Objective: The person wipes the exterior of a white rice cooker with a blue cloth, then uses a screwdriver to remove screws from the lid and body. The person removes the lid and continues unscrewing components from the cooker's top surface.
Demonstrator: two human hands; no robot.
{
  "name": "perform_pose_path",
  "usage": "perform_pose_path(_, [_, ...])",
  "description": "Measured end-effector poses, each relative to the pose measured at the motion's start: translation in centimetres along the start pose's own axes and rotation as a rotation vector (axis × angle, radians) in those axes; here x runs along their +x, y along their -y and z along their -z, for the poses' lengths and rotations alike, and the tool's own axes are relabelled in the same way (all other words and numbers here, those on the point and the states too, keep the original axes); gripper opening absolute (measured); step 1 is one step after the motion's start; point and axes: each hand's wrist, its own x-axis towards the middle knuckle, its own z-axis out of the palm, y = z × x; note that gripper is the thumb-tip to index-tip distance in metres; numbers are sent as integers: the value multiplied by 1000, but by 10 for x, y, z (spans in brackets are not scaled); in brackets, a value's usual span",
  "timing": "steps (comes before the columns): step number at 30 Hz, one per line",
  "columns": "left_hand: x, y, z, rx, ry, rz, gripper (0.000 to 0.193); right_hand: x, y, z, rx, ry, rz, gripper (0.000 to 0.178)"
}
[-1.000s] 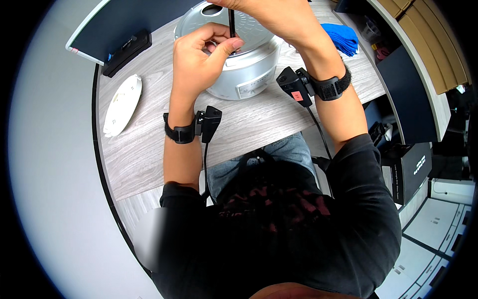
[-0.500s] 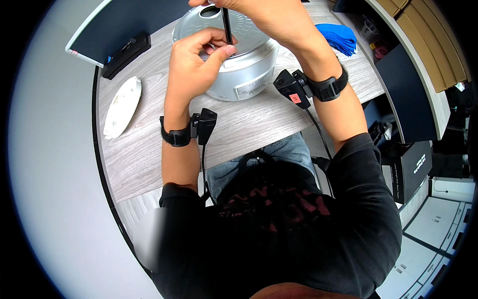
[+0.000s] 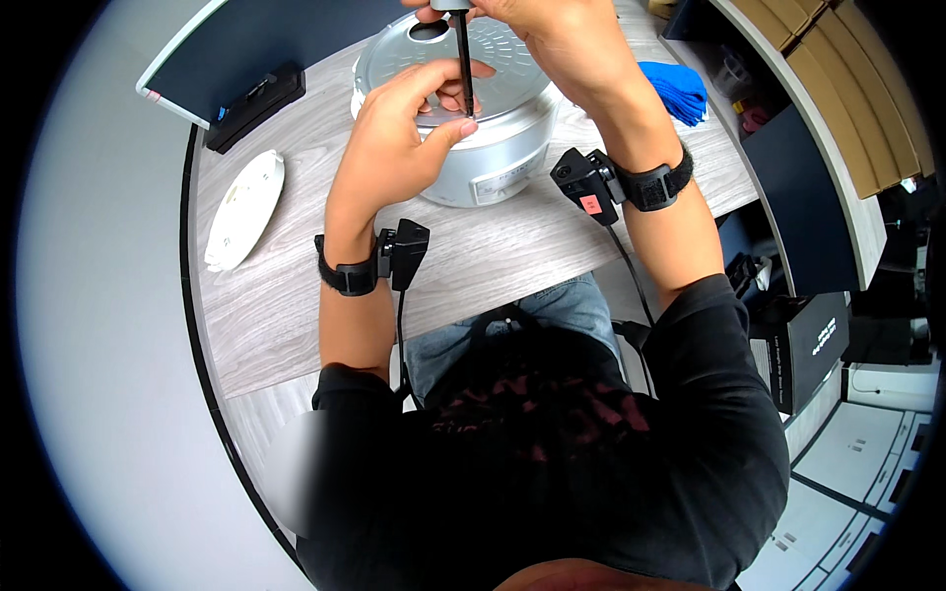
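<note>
A silver rice cooker (image 3: 456, 175) rests on the table, with its round, vented metal plate (image 3: 507, 64) facing up. My right hand (image 3: 552, 30), partly cut off by the top edge, grips the grey handle of a screwdriver (image 3: 465, 64). The black shaft points down, its tip at the near rim of the plate. My left hand (image 3: 399, 128) is closed around the lower end of the shaft, thumb beside the tip and fingers curled behind it. Whether a screw sits under the tip is too small to tell.
An oval white plastic cover (image 3: 246, 210) lies on the table at left. Behind it a black box-shaped object (image 3: 258, 106) stands by a dark panel. A folded blue cloth (image 3: 676, 92) lies right of the cooker. Shelving with cardboard boxes (image 3: 857, 98) borders the right side.
The screwdriver's tip has come nearer to me and a little right, onto the plate's near rim. Both hands moved with it, and the grey handle now shows. The view shifted slightly.
</note>
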Motion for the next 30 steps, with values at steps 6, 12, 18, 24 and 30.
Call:
perform_pose_path(6, [-2,-2,-4,16,-58,60,39,-2,19,-22,-392,-80,-94,33])
perform_pose_path(12, [-1,-7,-9,-12,-120,50,37,2,16,-12,-411,-103,-17,27])
perform_pose_path(18, [-3,-9,-11,7,-160,85,32,2,10,-3,-230,-98,13,33])
perform_pose_path(24, [-4,-13,-12,80,-165,96,27,-1,14,3,-183,-73,12,33])
perform_pose_path(30, [-1,-24,-18,152,-189,20,20,-4,21,11,-182,-146,46,31])
